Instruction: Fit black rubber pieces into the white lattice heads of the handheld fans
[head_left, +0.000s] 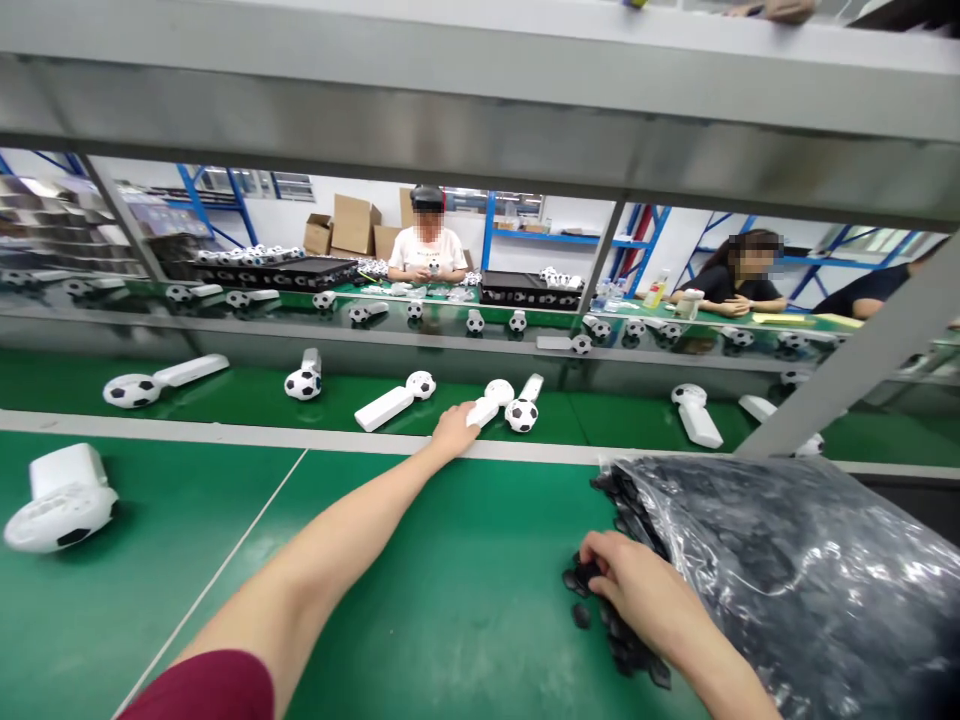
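Note:
My left hand [454,432] reaches out to the far green belt, its fingers closed on the handle of a white soccer-ball device [498,391]. Beside it lies another soccer-ball device [522,413], its black-and-white ball end toward me. My right hand [634,590] is low over a heap of small black plastic pieces [630,650], thumb and fingers pinched on one or more of them. These pieces spill from a large clear plastic bag [810,570] full of dark pieces. One loose black piece [580,615] lies just left of the heap.
A white soccer-ball device [64,500] rests on the green tabletop [420,620] at left. Several more, such as this device [386,405], lie along the belt [585,425]. A metal post [855,350] rises behind the bag. Co-workers, including a person [426,250], sit opposite.

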